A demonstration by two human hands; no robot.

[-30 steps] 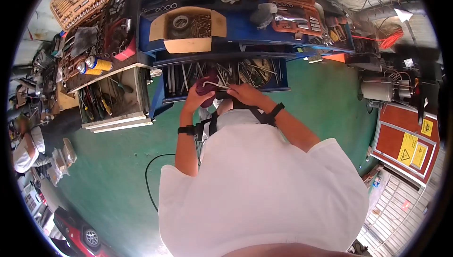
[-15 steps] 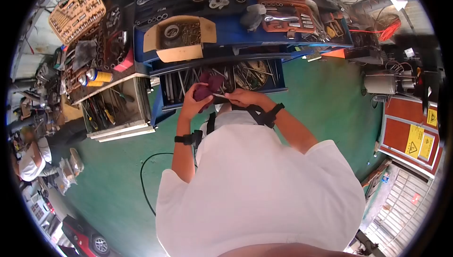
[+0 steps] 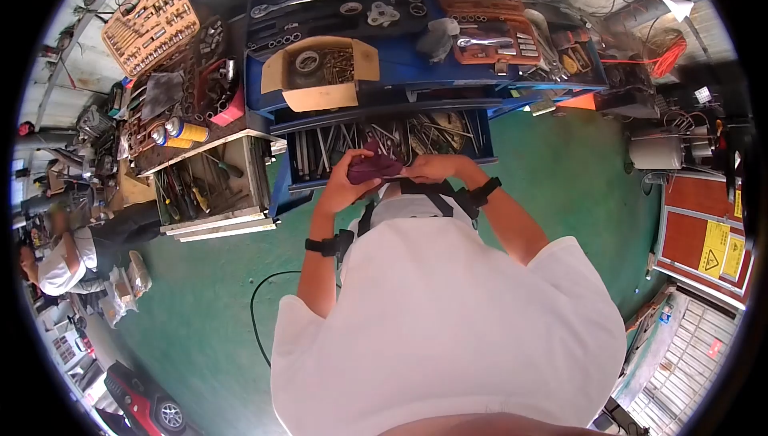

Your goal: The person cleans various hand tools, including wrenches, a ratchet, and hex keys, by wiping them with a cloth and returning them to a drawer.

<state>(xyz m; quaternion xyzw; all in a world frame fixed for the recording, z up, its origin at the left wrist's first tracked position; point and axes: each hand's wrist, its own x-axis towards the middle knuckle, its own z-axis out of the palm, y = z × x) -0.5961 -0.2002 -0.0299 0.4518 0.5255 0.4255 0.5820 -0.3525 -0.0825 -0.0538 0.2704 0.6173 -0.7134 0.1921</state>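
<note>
A dark red cloth point(image 3: 374, 167) is bunched in my left hand point(image 3: 344, 184), whose fingers and thumb wrap round it. My right hand point(image 3: 433, 167) is closed just to the right of the cloth, its fingertips at the cloth's edge. A thin metal rod was visible between the hands earlier; now the cloth and fingers mostly hide it. Both hands are over the front edge of an open blue drawer point(image 3: 485, 156) full of long metal tools point(image 3: 324, 142).
Above the drawer, a cardboard box point(image 3: 320, 100) of bolts and an orange socket case point(image 3: 498, 54) sit on the blue cabinet. A second open drawer point(image 3: 220, 226) holds screwdrivers at left. Another person point(image 3: 60, 264) is at far left.
The cloth has been brought over the metal rod, which showed bare between my hands a second ago. The head view has shifted slightly.
</note>
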